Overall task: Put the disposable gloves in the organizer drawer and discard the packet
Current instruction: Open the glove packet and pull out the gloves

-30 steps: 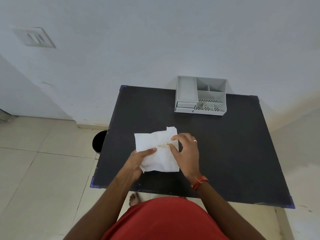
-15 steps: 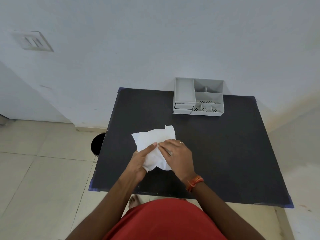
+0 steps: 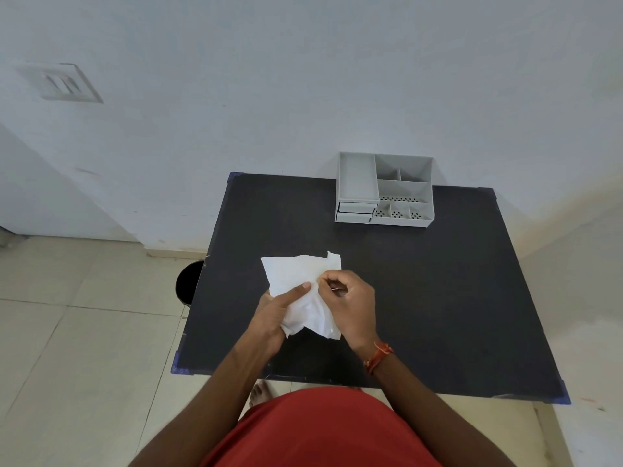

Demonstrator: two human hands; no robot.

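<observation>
A white crumpled glove packet (image 3: 296, 278) is held just above the black table (image 3: 438, 298), near its front left. My left hand (image 3: 274, 310) grips the packet's lower left part, thumb on top. My right hand (image 3: 350, 298) pinches the packet's right side with curled fingers. The gloves themselves cannot be told apart from the white packet. A grey organizer (image 3: 384, 190) stands at the table's back edge against the wall; its two small drawers (image 3: 355, 212) at the front left look closed.
A black bin (image 3: 188, 281) stands on the tiled floor just left of the table. A white wall runs behind the table, with a switch plate (image 3: 64, 84) at the upper left. My bare foot (image 3: 259, 394) shows under the table's front edge.
The packet has gone from lying flat and spread to being bunched up between both hands. My right hand has closed its fingers onto the packet's right side.
</observation>
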